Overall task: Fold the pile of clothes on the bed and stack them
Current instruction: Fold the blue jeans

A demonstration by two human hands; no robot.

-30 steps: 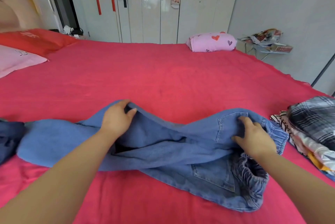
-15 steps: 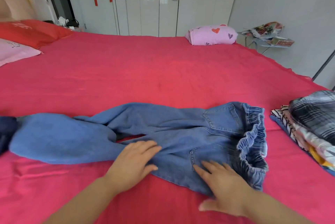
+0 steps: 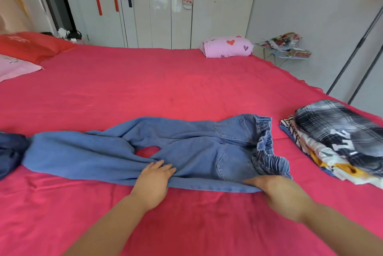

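Blue jeans [image 3: 186, 148] lie flat across the red bed [image 3: 165, 90], elastic waistband to the right, legs stretching left, with a small gap of sheet showing between the legs. My left hand [image 3: 154, 181] rests flat on the near edge of the jeans at the thigh, fingers straight. Beside the waistband, my right hand [image 3: 277, 193] lies on the near edge too, its fingers pointing left along the hem. A stack of folded clothes [image 3: 335, 141], plaid piece on top, sits at the right edge of the bed.
A dark blue garment [image 3: 10, 152] lies bunched at the far left, touching the jeans' leg ends. A pink folded item with hearts [image 3: 228, 47] sits at the far side of the bed. Red and pink pillows [image 3: 24, 48] are at the back left.
One second ago both hands held the jeans' far side and brought it over. Since then they have slid flat across the denim toward me to its near edge.
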